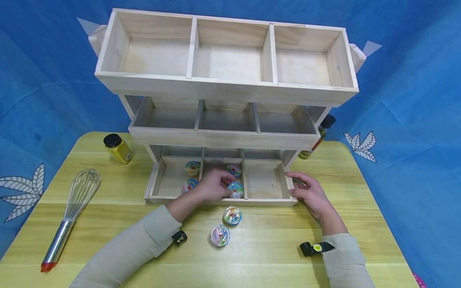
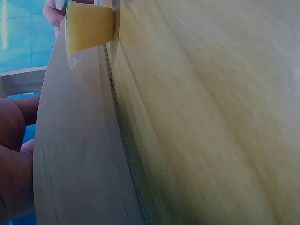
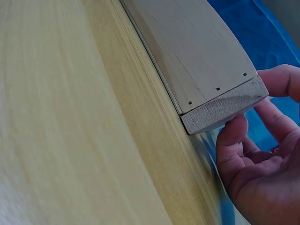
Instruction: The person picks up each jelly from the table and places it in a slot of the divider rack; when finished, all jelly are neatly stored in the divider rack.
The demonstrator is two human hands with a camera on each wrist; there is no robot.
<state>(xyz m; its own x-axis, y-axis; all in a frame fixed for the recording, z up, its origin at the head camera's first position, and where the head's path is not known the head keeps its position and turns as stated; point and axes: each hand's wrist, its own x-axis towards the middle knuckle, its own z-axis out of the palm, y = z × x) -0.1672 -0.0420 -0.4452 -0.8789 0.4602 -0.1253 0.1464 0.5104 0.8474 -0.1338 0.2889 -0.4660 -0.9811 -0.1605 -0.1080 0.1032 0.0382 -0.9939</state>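
A wooden three-tier shelf rack (image 1: 230,138) stands on the table. My left hand (image 1: 212,185) reaches into the middle compartment of its bottom tier. Its thumb and fingers pinch the left edge of a jelly cup (image 1: 235,191) near the front wall. Behind that one sits another jelly cup (image 1: 234,170). The left compartment holds a jelly cup (image 1: 192,168) and, partly hidden by my forearm, a second jelly cup (image 1: 189,185). My right hand (image 1: 312,193) grips the bottom tier's right side wall (image 3: 225,105) near the front corner, index finger above and thumb on the outside.
Two jelly cups lie on the table before the rack, a nearer jelly cup (image 1: 220,235) and a farther jelly cup (image 1: 232,215). Left of the rack are a yellow jar (image 1: 120,152) and a whisk (image 1: 73,212). A dark-capped bottle (image 1: 318,136) stands behind its right side.
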